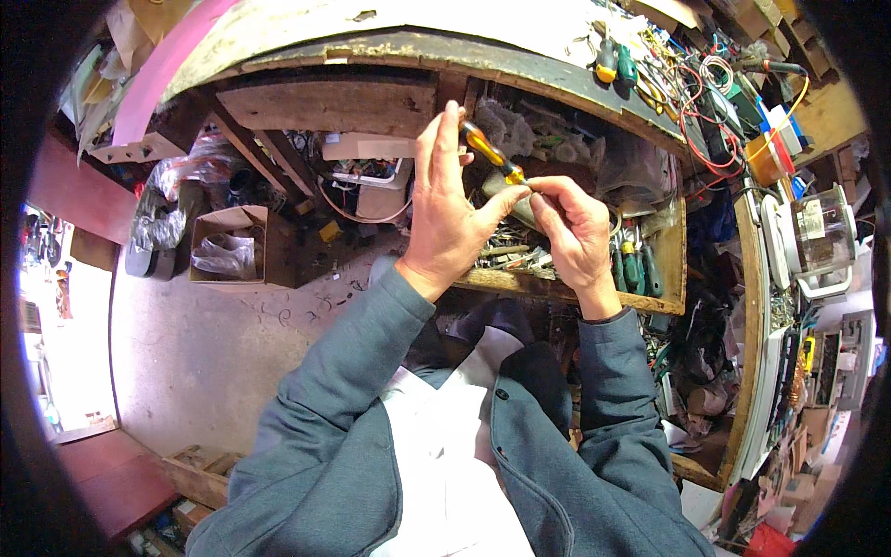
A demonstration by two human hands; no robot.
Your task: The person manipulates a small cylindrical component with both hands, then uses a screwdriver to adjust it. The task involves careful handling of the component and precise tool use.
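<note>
- Screwdriver (484,146), amber and black handle, is up in the air between both hands, over the open drawer (664,304). Lies aslant, black butt end up and left, front end down toward the right fingertips.
- Left hand (444,209): fingers straight and pointing up, thumb stretched well apart from them toward the front of the screwdriver. Butt end lies by the upper fingers; cannot tell how firmly they grip.
- Right hand (574,227): thumb and forefinger pinching at the screwdriver's front end, close to the left thumb tip. Shaft hidden there.
- Drawer, wooden: loose metal pieces (506,258) below the hands; green-handled tools (633,269) in the right corner.
- Table (390,23) beyond: yellow-and-black handle (606,61) beside a green one (626,67) near the edge; tangled wires (691,102) further right.
- Left, on the floor (200,357): open cardboard box (267,246) with clear plastic (225,255) inside.
- Far right: white appliance (778,243) with a clear container (824,230).
</note>
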